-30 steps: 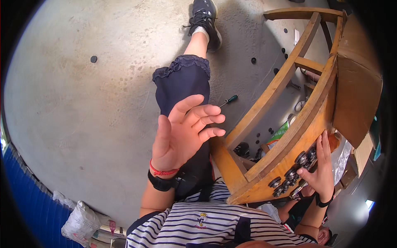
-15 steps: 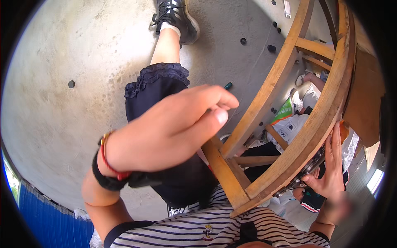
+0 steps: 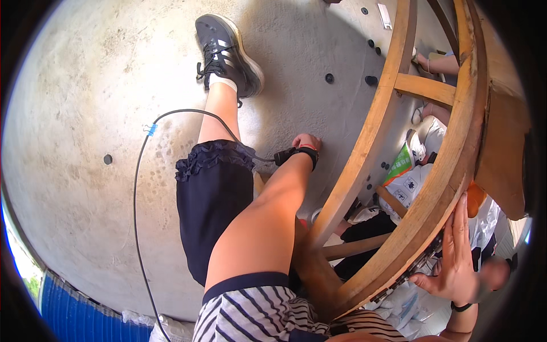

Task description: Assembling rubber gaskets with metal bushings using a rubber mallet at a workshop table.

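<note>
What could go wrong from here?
1. Cable snag: the black cable loops across the shin to the left wrist, so it might catch if the leg or left hand moves.
2. Shift: the right hand lies flat against the wooden frame while the left is down near the floor; the frame could slip.
3. Spill: dark parts beside the right hand might slide off if it tilts.

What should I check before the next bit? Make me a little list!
1. Right hand spread against the wooden frame: ok.
2. Left hand holding something: cannot tell; its fingertips are hidden, down by the floor.
3. Cable out of the leg's way: not ok; it crosses in front of the shin.
4. Floor free of small bits: not ok; black round pieces lie about.
</note>
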Demonstrator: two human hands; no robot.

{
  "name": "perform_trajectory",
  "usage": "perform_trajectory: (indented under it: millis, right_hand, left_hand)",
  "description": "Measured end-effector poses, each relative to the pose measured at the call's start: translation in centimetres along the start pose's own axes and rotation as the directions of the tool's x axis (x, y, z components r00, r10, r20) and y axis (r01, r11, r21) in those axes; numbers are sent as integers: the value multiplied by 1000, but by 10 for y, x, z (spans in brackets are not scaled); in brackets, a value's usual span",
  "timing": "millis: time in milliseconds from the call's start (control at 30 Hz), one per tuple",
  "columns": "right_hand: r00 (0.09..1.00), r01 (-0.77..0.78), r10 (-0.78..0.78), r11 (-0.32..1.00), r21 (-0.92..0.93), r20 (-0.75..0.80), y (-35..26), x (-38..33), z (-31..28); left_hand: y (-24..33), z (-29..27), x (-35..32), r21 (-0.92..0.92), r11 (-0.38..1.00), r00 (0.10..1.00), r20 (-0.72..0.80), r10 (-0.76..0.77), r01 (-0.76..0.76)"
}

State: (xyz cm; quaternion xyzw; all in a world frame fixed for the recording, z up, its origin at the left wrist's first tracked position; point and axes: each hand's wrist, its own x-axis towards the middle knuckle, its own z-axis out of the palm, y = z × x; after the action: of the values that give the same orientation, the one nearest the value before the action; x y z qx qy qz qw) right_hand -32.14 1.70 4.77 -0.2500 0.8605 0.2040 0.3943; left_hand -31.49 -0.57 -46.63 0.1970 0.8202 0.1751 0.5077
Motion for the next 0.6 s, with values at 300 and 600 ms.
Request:
perform_trajectory:
  millis: [300,600]
  right_hand:
    - [998,10,-11,1000,18,69,-5,7,-3]
    - [993,117,-115,991,58,-36,-6,4,-3]
  left_hand:
    - [-16,101,35,-462,886,984,-175,-34,-52]
    - [-7,11,1,-307,930,961,-246,129,-204]
